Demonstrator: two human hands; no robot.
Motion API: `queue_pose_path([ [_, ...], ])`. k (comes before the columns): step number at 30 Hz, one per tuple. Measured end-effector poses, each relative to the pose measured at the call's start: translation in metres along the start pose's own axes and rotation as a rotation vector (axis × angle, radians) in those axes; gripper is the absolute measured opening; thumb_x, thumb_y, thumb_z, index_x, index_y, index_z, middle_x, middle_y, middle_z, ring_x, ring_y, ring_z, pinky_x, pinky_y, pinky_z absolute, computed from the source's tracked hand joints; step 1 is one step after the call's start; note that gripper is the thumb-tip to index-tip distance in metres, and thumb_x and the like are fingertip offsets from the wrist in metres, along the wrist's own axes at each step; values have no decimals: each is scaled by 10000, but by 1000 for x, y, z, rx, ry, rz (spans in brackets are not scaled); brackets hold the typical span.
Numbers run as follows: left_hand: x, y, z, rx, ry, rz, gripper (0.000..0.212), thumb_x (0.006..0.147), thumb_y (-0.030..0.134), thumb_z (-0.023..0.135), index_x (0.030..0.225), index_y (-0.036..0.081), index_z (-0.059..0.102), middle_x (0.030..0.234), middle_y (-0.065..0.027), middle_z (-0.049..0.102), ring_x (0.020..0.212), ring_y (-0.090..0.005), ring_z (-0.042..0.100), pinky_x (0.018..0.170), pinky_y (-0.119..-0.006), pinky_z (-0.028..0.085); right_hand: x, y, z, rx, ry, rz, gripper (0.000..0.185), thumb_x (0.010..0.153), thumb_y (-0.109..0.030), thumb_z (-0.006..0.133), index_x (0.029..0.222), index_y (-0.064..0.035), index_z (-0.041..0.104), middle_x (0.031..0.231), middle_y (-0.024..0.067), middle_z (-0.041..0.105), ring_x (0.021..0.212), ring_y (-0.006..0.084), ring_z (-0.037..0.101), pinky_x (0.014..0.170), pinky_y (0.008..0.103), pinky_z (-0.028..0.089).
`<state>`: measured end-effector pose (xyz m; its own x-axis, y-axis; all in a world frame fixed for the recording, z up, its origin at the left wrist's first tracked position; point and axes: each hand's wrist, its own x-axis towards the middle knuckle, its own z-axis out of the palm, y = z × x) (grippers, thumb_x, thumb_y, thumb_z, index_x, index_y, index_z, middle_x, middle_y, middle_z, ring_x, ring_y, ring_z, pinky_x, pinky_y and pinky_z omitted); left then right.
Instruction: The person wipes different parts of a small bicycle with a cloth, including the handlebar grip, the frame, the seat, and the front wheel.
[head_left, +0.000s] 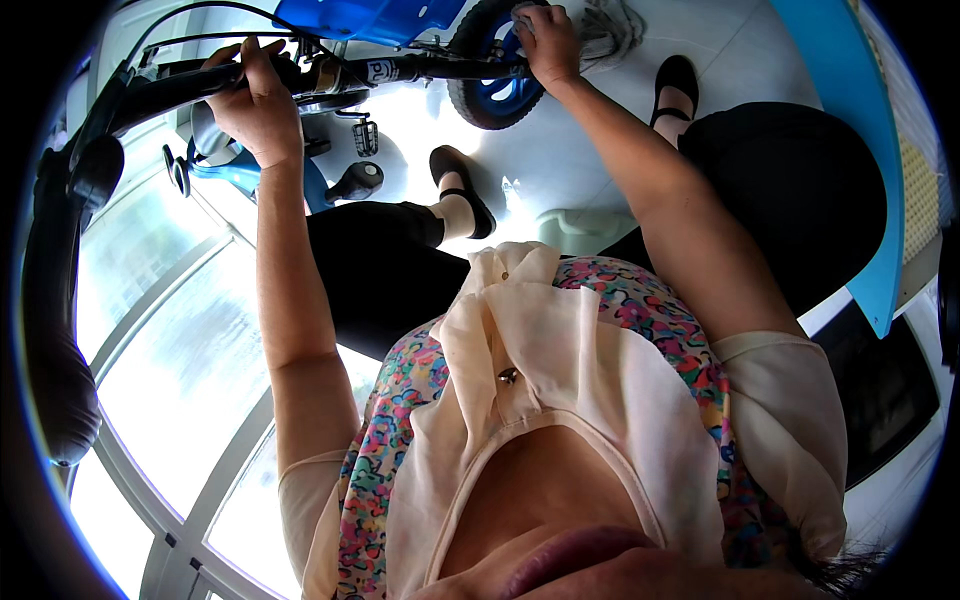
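Observation:
At the upper left, my left hand (259, 105) is closed around the black stem tube (176, 86) of a small bicycle, below its handlebar. The black handlebar grip (60, 405) runs down the left rim of the view. From the stem, a black fork (442, 69) bearing a sticker leads to a wheel (495, 109) with a black tyre and blue spokes. Beside that wheel, my right hand (553, 45) presses a grey cloth (523, 11) against its side; the fingertips are partly hidden. More grey cloth (611, 34) hangs or lies just behind this hand.
A blue plastic part (367, 19) is at the top edge. Near the pedal (365, 136) stands a blue ride-on toy (240, 172). My black shoes (457, 184) rest on pale floor tiles. Right, a blue panel (855, 112) curves past my leg. White-framed glass panes (187, 360) fill the left.

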<state>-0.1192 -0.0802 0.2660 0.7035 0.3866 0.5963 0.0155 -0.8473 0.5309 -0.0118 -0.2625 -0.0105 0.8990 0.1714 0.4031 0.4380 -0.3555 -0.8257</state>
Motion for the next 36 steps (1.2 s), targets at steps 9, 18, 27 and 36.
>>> queue_pose_path([
  [9,-3,9,-6,10,-30,13,217,943,184,578,1066,23,500,816,-145,699,807,-207,705,714,-266,564,-16,67,10,-322,-194,62,216,868,-189,590,1072,-226,652,1038,112,564,1007,313,553,820,401,492],
  [18,-4,14,-5,4,-34,-15,213,942,182,582,1053,21,497,798,-135,697,802,-185,700,725,-250,553,-14,24,19,-118,-4,28,179,911,-178,562,1080,-135,603,941,156,579,890,349,569,751,430,473],
  [27,1,11,2,41,-61,30,167,957,144,539,1068,29,490,817,-159,703,742,-202,706,679,-257,571,-31,99,24,-92,-271,371,206,901,-186,558,1088,-183,644,1012,168,553,934,359,566,801,427,481],
  [36,1,9,0,13,-42,16,179,947,128,551,1072,18,487,818,-167,699,755,-225,711,669,-273,584,-22,89,44,-112,-62,243,207,904,-208,532,1036,-152,680,921,184,628,884,376,595,785,444,485],
])
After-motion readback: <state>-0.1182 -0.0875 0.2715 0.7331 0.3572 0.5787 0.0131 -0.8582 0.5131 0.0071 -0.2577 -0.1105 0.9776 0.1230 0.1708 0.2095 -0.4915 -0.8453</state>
